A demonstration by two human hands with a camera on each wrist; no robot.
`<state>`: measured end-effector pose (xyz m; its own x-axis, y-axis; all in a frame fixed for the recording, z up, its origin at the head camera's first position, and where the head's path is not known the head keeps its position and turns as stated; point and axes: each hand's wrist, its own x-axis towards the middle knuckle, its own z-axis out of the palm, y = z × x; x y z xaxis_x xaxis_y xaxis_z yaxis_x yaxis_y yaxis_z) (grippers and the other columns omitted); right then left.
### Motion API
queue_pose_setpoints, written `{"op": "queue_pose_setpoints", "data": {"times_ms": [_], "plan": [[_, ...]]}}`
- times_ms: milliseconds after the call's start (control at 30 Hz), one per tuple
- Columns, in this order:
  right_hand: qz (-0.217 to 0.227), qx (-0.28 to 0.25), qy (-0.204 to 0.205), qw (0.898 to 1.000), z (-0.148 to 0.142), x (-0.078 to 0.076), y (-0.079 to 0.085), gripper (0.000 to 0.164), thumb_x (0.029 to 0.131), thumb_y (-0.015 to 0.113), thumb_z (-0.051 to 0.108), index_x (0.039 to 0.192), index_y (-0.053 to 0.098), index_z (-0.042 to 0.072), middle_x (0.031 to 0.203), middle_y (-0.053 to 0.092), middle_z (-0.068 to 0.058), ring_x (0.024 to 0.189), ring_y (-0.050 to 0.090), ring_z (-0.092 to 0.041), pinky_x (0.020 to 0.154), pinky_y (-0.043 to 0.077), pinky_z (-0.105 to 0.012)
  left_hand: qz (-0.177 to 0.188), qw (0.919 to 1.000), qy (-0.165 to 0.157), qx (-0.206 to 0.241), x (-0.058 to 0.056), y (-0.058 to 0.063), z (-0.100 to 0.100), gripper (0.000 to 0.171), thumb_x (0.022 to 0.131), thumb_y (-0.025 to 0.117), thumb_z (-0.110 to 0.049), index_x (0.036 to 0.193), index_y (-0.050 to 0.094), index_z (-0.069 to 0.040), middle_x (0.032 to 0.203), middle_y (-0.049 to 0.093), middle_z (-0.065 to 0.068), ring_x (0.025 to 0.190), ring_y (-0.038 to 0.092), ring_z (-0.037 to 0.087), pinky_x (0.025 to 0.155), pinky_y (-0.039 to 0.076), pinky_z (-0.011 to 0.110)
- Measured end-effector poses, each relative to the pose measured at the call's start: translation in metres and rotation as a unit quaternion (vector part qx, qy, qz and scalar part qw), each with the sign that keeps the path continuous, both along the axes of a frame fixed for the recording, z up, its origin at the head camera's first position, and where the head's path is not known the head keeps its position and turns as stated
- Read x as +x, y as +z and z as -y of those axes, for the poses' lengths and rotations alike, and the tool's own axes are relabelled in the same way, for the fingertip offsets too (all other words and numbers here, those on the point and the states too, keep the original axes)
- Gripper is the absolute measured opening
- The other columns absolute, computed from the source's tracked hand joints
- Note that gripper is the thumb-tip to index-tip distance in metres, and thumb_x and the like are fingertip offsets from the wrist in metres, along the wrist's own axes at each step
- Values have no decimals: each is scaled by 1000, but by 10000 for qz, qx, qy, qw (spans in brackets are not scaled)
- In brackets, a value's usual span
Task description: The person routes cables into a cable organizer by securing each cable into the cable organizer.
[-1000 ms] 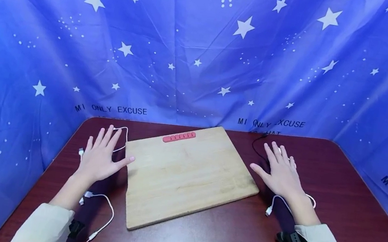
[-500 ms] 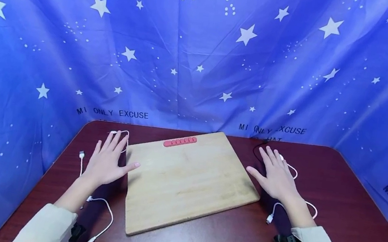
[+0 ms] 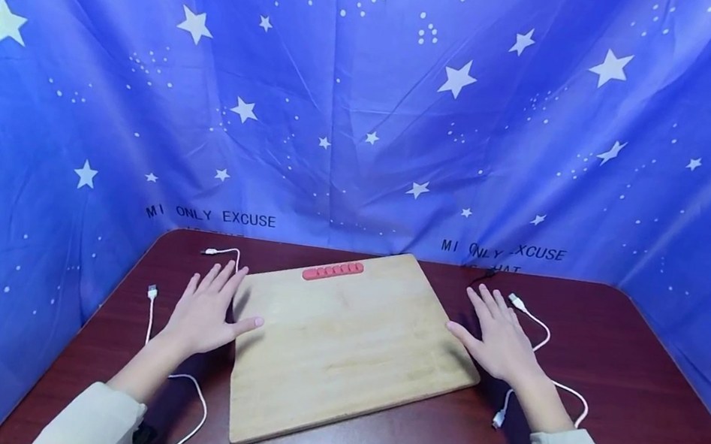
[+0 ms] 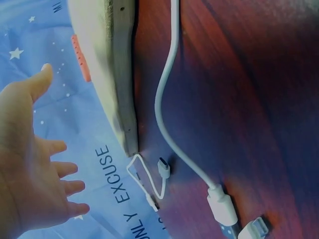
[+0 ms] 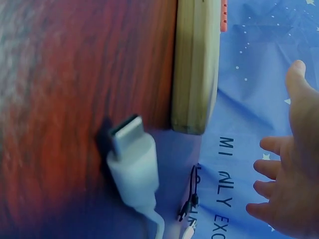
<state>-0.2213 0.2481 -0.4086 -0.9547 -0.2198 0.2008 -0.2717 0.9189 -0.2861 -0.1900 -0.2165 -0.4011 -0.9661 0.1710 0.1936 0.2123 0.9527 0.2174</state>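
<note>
**Nothing held**

Left hand (image 3: pixel 202 318) at 9 o'clock of wooden board (image 3: pixel 357 359), right hand (image 3: pixel 501 343) at 3; both empty, fingers spread. Red strip (image 3: pixel 333 271) on its 11 o'clock edge. Judged best: pinch white plug (image 5: pixel 133 172) by its body, not cord.

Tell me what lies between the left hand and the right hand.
In the head view, the wooden board lies between the left hand and the right hand, with a red strip near its far edge.
</note>
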Motion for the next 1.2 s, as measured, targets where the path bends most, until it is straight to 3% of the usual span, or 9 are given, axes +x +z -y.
{"op": "queue_pose_setpoints", "data": {"times_ms": [533,733,867,1200], "plan": [[186,143,191,9995,13,3,-6,76,92,53,55,145,39,4,154,32,-24,143,24,-47,114,24,-65,-2,9998,-184,-101,6,-17,-6,90,79,65,-57,145,38,-3,149,40,25,139,36,44,112,28,65],[168,122,524,9984,16,3,-9,76,88,59,54,142,43,3,150,38,-25,141,30,-47,112,29,-65,12,9992,-400,-86,7,-22,-8,87,77,68,-54,142,43,-2,145,45,27,137,40,43,111,29,65],[221,162,831,9962,18,3,-10,78,84,67,51,139,47,0,146,43,-27,138,34,-48,110,33,-64,208,9982,-556,-75,10,-24,-12,84,78,70,-51,140,45,-1,142,48,27,135,42,44,112,29,65],[234,103,1205,9924,23,-1,-9,79,78,75,41,138,47,-3,144,45,-28,136,36,-49,111,34,-60,468,9969,-627,53,19,-23,-18,72,83,68,-46,136,49,-1,142,47,26,135,41,44,111,32,62]]}}
